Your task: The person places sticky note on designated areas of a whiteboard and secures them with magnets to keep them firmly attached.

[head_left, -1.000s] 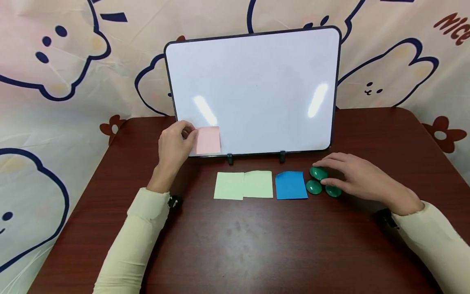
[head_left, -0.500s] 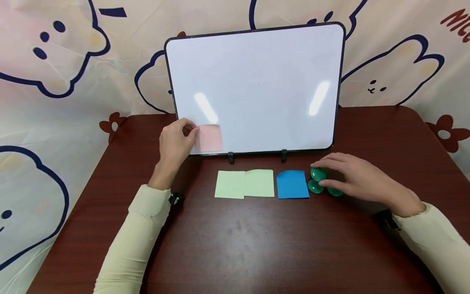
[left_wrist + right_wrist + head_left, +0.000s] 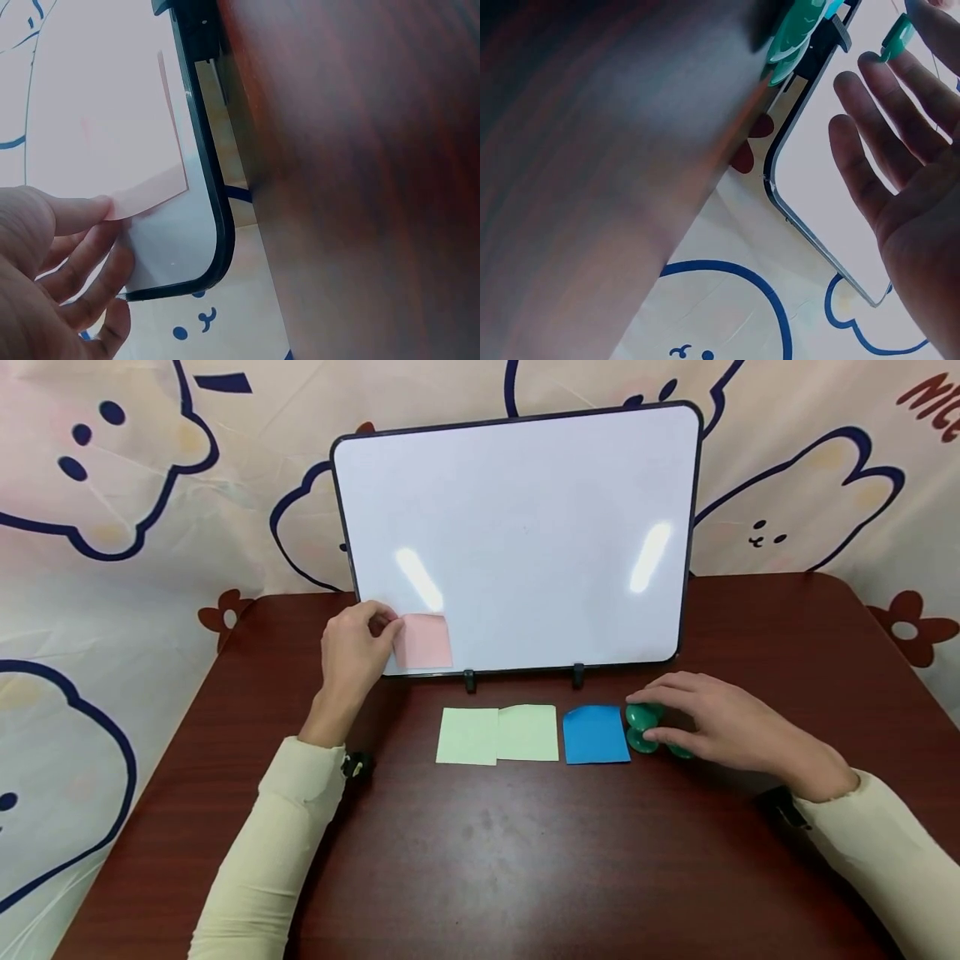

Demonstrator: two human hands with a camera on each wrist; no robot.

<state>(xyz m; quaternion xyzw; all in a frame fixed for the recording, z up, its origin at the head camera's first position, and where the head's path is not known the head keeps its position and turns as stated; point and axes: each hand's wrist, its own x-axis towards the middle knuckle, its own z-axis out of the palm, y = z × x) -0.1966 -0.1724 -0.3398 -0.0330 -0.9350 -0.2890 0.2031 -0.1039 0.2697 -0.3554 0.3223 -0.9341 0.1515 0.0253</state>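
My left hand pinches the left edge of a pink sticky note, which lies against the lower left corner of the whiteboard. In the left wrist view, the thumb is on the front of the pink note, with fingers behind its corner. On the right, my right hand holds a glossy round green magnet between thumb and fingertips. The right wrist view shows this green magnet apart from the other green magnets, which are partly hidden under the hand in the head view.
Two pale green sticky notes overlap slightly on the dark wooden table. Right of them lies a blue sticky note with a curled corner. Two black clips support the board's lower edge. A patterned cloth hangs behind.
My right fingers have closed on one green magnet and tilted it up off the table. The left hand still holds the pink note at the board's corner. The head view has shifted slightly.
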